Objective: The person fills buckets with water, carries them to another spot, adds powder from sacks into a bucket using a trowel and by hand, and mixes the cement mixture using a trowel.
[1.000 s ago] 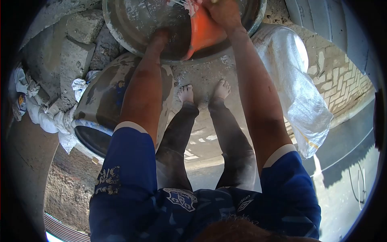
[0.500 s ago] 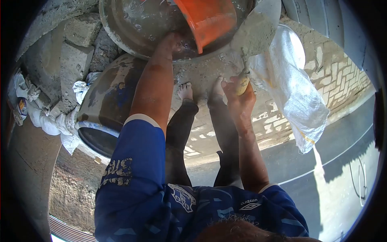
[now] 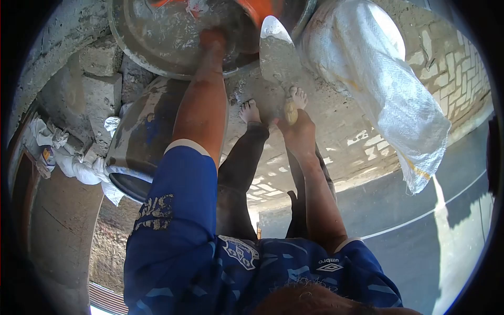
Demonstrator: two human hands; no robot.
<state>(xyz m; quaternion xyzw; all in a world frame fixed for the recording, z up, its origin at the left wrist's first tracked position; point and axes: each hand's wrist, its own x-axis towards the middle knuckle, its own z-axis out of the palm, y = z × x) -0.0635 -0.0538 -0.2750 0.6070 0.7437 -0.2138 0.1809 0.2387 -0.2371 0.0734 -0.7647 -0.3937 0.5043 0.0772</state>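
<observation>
My right hand [image 3: 297,130] is closed around the handle of a trowel [image 3: 281,58]. Its broad blade, smeared with grey mortar, points away from me and overlaps the near rim of a large round basin [image 3: 137,55]. My left hand [image 3: 212,38] reaches over that rim into the basin, where wet grey material shows. Its fingers are blurred and partly hidden, so their grip cannot be made out. An orange plastic container [image 3: 265,7] is in the basin beyond the trowel tip, cut off by the top of the view.
A white woven sack [image 3: 399,105] stands to the right of the basin. On the left are a dark, stained barrel [image 3: 142,123], concrete blocks [image 3: 100,97] and white bags [image 3: 79,167]. My bare feet [image 3: 250,112] are on the dirty ground just before the basin.
My right hand has swung left with the trowel, whose blade now stands nearly straight ahead. The orange container appears farther up, partly out of view. My left hand stays in the basin.
</observation>
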